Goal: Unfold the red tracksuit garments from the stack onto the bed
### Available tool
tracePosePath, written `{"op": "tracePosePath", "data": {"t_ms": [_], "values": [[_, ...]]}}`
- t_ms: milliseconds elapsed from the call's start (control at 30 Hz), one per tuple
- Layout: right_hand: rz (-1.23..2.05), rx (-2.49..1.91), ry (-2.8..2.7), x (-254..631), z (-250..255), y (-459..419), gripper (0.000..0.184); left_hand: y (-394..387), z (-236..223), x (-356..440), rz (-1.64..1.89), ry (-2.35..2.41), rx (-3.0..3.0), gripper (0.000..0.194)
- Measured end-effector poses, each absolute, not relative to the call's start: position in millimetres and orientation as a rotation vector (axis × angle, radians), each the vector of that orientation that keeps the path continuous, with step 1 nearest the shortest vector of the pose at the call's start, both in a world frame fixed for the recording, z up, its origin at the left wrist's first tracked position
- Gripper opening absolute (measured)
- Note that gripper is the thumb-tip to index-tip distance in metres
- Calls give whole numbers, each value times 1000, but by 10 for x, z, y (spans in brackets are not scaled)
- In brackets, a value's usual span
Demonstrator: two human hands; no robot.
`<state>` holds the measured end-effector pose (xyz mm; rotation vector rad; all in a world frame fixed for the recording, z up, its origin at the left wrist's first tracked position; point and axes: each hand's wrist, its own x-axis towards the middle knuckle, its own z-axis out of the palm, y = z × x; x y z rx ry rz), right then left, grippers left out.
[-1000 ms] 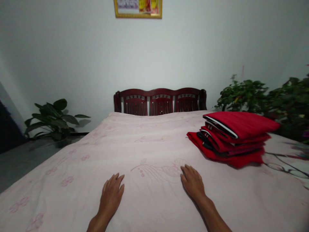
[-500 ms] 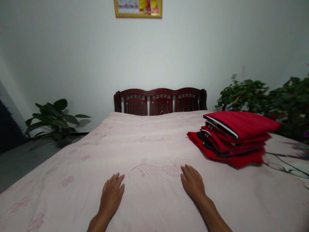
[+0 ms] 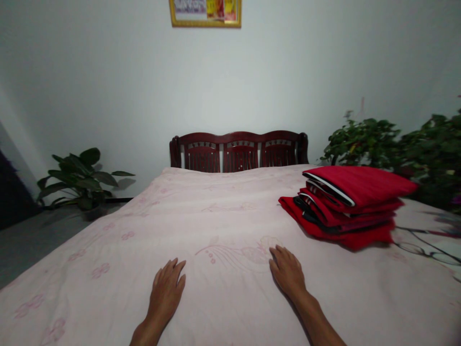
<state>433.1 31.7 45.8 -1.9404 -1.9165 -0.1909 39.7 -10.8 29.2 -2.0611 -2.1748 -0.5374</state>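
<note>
Pale pink bedding with faint flower prints covers the bed [image 3: 223, 216], which fills the lower half of the view. Nearest the camera, the left hand [image 3: 165, 288] lies palm down on the cover, fingers straight and close together, holding nothing. The right hand [image 3: 287, 271] lies flat in the same way a little farther up and to the right, fingers slightly spread, also holding nothing; its fingertips rest at the edge of a printed leaf pattern. Beyond the right hand, apart from it and toward the right side of the bed, sits a stack of folded red clothes [image 3: 347, 204] with black and white edges showing between the layers. At the far end of the bed stands a dark wooden headboard [image 3: 238, 151]. A leafy plant [image 3: 81, 178] stands on the floor at the left, and bushier plants [image 3: 396, 144] rise behind the stack at the right. On the white wall above hangs a gold-framed picture [image 3: 205, 12].
</note>
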Motion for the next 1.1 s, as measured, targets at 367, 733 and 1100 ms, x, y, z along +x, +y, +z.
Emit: {"op": "tracePosePath", "data": {"t_ms": [367,733,1100], "values": [[-208,-1938,-1933,4330,469,314,44,-99,287,391,-527,-2179,-2064,46],[-200,-1947,-1943,4326,504,296,45,-107,300,403,-494,-2186,-2060,47],[-206,-1949,-1941,4322,510,299,44,-111,339,419,-477,-2199,-2065,46]]}}
